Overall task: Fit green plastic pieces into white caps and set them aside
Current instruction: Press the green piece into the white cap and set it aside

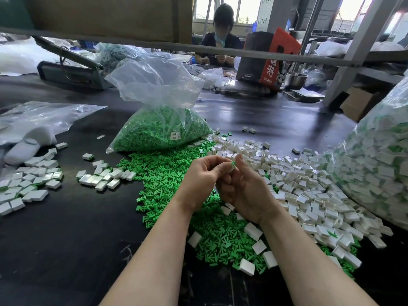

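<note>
Your two hands meet above the green heap point(167, 173), and that heap is our marker. Your left hand point(199, 181) has its fingers point(217, 161) curled in, your right hand point(245, 191) comes up against it, and between the fingertips of both you pinch one small piece point(233, 165), green showing against white. Whether the green part is fully seated in the cap, I cannot tell from here.

Under your wrists the green heap spreads across the dark bench point(66, 239), with a few white caps point(254, 231) lying on its near edge. Right of the heap, a wide drift of loose white caps point(309, 186) runs out to a big clear bag of finished pieces point(375, 168) at the far right. Left of the heap, set apart, lie two clusters of assembled caps, one close point(103, 176) and one further left point(28, 184).

Just behind the heap stands an open clear bag of green pieces point(161, 129). Beyond that, across the bench, another person point(220, 38) sits working beside a red-and-black box point(267, 60).
</note>
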Demonstrator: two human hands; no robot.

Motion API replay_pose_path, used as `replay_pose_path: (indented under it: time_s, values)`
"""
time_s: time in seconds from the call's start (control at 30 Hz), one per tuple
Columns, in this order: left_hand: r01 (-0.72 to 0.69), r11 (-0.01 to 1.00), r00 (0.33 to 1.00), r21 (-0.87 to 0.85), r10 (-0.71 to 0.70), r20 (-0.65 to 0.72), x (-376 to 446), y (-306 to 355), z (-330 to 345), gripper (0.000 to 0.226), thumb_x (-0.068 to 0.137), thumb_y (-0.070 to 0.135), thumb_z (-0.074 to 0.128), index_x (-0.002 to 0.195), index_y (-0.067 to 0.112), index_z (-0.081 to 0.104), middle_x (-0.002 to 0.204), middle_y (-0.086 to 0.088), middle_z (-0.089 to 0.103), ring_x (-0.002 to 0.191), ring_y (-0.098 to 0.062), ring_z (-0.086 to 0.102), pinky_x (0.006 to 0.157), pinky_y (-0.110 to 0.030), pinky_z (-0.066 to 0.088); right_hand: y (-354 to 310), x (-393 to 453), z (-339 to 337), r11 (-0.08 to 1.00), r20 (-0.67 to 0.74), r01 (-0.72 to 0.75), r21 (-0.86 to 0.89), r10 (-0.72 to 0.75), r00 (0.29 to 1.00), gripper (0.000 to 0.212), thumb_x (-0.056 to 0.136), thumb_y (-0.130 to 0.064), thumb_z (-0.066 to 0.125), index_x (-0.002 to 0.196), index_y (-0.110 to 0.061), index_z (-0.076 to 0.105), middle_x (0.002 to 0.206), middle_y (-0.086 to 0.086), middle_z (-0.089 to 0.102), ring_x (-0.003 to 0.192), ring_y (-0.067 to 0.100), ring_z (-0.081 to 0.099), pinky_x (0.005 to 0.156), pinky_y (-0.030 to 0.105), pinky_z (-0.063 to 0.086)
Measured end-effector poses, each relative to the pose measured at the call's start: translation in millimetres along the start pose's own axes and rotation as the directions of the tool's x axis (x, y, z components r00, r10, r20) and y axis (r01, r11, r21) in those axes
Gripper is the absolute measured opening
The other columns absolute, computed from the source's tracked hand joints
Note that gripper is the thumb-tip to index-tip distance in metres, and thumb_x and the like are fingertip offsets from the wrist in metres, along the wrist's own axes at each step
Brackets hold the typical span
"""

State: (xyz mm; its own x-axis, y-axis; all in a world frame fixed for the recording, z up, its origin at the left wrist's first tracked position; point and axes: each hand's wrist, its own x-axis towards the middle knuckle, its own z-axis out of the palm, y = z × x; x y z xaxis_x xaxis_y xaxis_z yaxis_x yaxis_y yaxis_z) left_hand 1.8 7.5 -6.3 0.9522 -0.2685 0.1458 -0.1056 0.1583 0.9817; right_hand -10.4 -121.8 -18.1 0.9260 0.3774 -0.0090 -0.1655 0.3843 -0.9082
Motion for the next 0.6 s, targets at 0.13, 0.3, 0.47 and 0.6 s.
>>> replay_pose_path:
  time_s: [0.13, 0.3, 0.47, 0.6]
  values:
    - [0.000, 1.000, 1.000, -0.006, -0.001, -0.016, -0.1, 0.8, -0.3, 0.019, 0.093, 0.010, 0.062, 0.080, 0.019, 0.071, 0.060, 0.000, 0.064, 0.053, -0.014, 0.062, 0.054, -0.025, 0.054, -1.5, -0.4, 1.0, 1.000, -0.014, -0.030, 0.001, 0.030, 0.999, 0.062, 0.093, -0.066, 0.023, 0.065, -0.014, 0.045, 0.059, 0.000, 0.035, 0.055, 0.014, 0.028, 0.050, 0.026, 0.028]
    - [0.005, 1.000, 1.000, -0.006, -0.005, -0.028, -0.3, 1.3, -0.8, 0.014, 0.092, 0.011, 0.064, 0.081, 0.016, 0.071, 0.062, -0.001, 0.064, 0.053, -0.015, 0.062, 0.052, -0.026, 0.054, -2.7, -1.0, 2.0, 0.999, -0.010, -0.033, 0.009, 0.034, 0.999, 0.059, 0.096, -0.060, 0.023, 0.067, -0.013, 0.043, 0.057, 0.000, 0.038, 0.053, 0.014, 0.031, 0.049, 0.026, 0.030]
    - [-0.028, 0.999, 0.997, -0.017, 0.027, -0.072, 0.9, 1.4, 0.5, 0.009, 0.091, 0.010, 0.065, 0.084, 0.013, 0.070, 0.062, -0.001, 0.065, 0.052, -0.013, 0.060, 0.055, -0.024, 0.053, -2.8, 1.8, 0.7, 0.999, -0.039, -0.021, 0.034, 0.023, 0.999, 0.060, 0.099, -0.054, 0.029, 0.066, -0.013, 0.055, 0.059, 0.000, 0.047, 0.052, 0.012, 0.039, 0.049, 0.024, 0.031]
    - [-0.095, 0.994, 0.986, -0.053, 0.086, -0.143, 1.0, 3.7, -1.8, 0.004, 0.085, 0.009, 0.071, 0.087, 0.012, 0.072, 0.070, 0.002, 0.072, 0.063, -0.008, 0.065, 0.061, -0.018, 0.052, -4.9, 4.0, -2.5, 0.997, -0.156, 0.063, -0.042, -0.069, 0.985, 0.049, 0.099, -0.049, 0.035, 0.077, -0.014, 0.061, 0.064, 0.005, 0.057, 0.054, 0.014, 0.048, 0.047, 0.021, 0.034]
